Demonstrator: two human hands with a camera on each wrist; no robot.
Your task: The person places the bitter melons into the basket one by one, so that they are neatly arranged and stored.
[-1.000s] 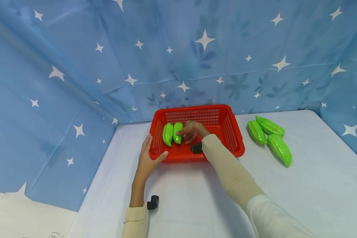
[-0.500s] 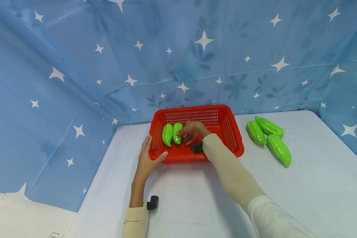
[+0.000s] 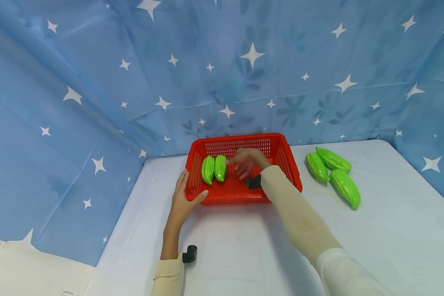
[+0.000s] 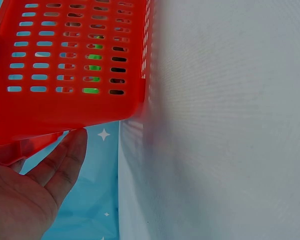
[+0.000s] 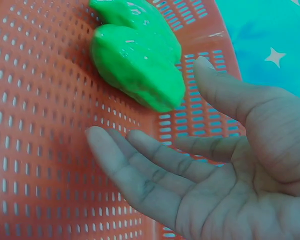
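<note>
In the head view, my left hand (image 3: 183,201) rests at the left front corner of a red plastic basket (image 3: 240,199). Its fingers lie straight along the outer left side, with the thumb over the front rim. The left wrist view shows those fingers (image 4: 72,157) touching below the rim. Inside the basket, two glossy green ridged pods (image 3: 208,169), pointed like gourds, lie side by side at the left. To the right of them hovers my right hand (image 3: 246,161), fingers loosely bent. The right wrist view shows its palm (image 5: 215,210) holding nothing, a small gap from the nearer pod (image 5: 137,67).
Several more green pods (image 3: 345,188) lie grouped on the white tabletop (image 3: 392,230), right of the basket. A blue star-patterned curtain (image 3: 214,74) hangs behind and at the left. A black wrist camera (image 3: 190,254) sits by the left sleeve.
My right hand has drawn back slightly to the right, away from the two pods, which stay put in the basket. My left hand remains at the corner. The head view has tilted up a little.
</note>
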